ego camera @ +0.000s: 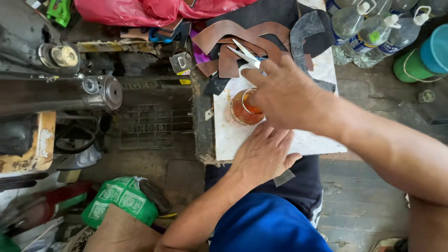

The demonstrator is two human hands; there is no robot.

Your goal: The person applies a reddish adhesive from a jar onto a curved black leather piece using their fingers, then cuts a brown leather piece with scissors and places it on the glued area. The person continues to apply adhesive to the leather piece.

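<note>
My left hand point(263, 154) lies flat, fingers spread, on a white slab point(233, 135) set across my lap. My right hand point(284, 93) reaches in from the right and covers the right side of a small glass jar point(242, 109) of orange-brown liquid standing on the slab. Its fingertips are at the handles of a pair of scissors point(246, 55), whose blades point up and left over brown leather pieces point(224, 32). Whether the fingers grip the scissors or the jar is hidden by the hand itself.
An old black sewing machine point(70, 93) stands at the left. Dark leather cut-outs point(308, 28) lie at the slab's far end. Plastic water bottles point(373, 32) and a green and teal container point(427, 58) are at the top right. A green bag point(121, 198) lies lower left.
</note>
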